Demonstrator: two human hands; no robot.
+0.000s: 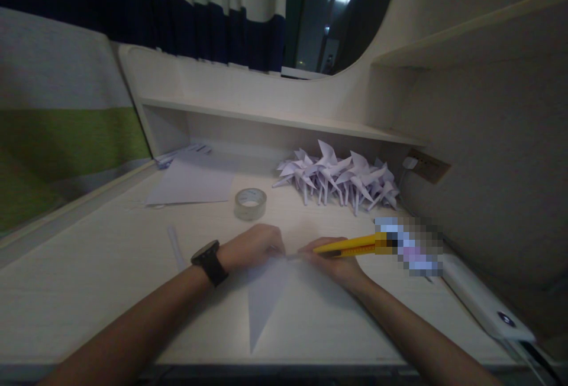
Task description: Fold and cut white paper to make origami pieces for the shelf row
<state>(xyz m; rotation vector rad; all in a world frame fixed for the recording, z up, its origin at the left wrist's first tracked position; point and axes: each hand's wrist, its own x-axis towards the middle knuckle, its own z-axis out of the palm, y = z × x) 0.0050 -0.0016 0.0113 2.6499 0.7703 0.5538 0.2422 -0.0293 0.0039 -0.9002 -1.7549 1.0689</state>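
My left hand (255, 247), with a dark watch on its wrist, is closed on a white sheet of paper (265, 303). A pointed part of the sheet hangs toward the front of the desk. In my right hand (335, 263) lies a yellow utility knife (350, 245), fingers closed round it. Its front end points left at the paper's upper edge, close to my left fingers; the blade itself is blurred. Just behind my hands stands a roll of clear tape (242, 208). Left of the watch lies a thin rolled paper stick (175, 247).
White paper pinwheels (331, 173) are heaped at the back right under the shelf (266, 115). Paper sheets (193, 180) lie at the back left. Along the right wall are a pixelated item (412, 250) and a long white device (481, 297) with a cable.
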